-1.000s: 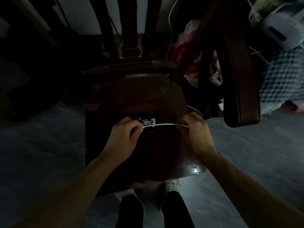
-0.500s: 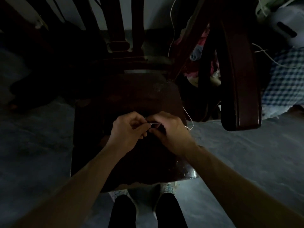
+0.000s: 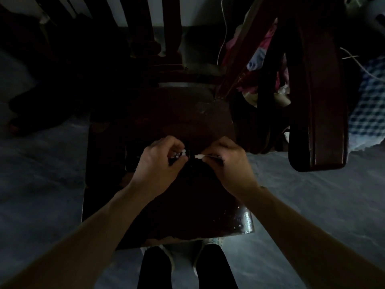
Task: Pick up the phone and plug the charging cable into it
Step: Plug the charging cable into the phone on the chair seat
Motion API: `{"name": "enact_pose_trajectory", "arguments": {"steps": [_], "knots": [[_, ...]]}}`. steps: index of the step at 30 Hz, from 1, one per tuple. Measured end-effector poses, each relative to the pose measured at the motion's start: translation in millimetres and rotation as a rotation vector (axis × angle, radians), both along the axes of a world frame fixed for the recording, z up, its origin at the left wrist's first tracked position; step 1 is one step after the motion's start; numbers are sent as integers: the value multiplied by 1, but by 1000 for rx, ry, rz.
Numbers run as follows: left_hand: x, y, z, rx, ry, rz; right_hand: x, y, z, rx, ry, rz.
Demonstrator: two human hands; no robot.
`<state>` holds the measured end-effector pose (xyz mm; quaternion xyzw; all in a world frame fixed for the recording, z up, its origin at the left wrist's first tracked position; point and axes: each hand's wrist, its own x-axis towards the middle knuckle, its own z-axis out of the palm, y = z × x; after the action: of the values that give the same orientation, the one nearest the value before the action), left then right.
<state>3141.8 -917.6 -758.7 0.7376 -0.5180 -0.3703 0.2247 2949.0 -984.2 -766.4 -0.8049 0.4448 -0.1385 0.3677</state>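
Note:
The scene is very dark. My left hand (image 3: 160, 161) curls around the dark phone (image 3: 183, 153), of which only a few white marks show at my fingertips, over a dark wooden chair seat (image 3: 179, 122). I cannot tell whether the phone is lifted or resting on the seat. My right hand (image 3: 227, 163) pinches the white plug of the charging cable (image 3: 199, 156). The plug points left at the phone's edge with a small gap between them. More of the white cable (image 3: 224, 36) hangs down behind the chair.
A dark wooden post (image 3: 316, 101) juts in at the right, close to my right hand. Pink and blue clothes (image 3: 260, 59) and a checked cloth (image 3: 370, 105) lie beyond it. Grey floor (image 3: 41, 184) surrounds the chair, and my feet (image 3: 187, 265) stand below its front edge.
A second ago both hands held the cable stretched over the phone on the seat. They then came together; now the left is on the phone and the right holds the plug.

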Motion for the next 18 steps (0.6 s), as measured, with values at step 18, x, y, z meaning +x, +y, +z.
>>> {"name": "enact_pose_trajectory", "arguments": {"steps": [18], "knots": [[20, -9, -26, -53, -467, -504, 6, 6, -38, -87, 71, -76]]}}
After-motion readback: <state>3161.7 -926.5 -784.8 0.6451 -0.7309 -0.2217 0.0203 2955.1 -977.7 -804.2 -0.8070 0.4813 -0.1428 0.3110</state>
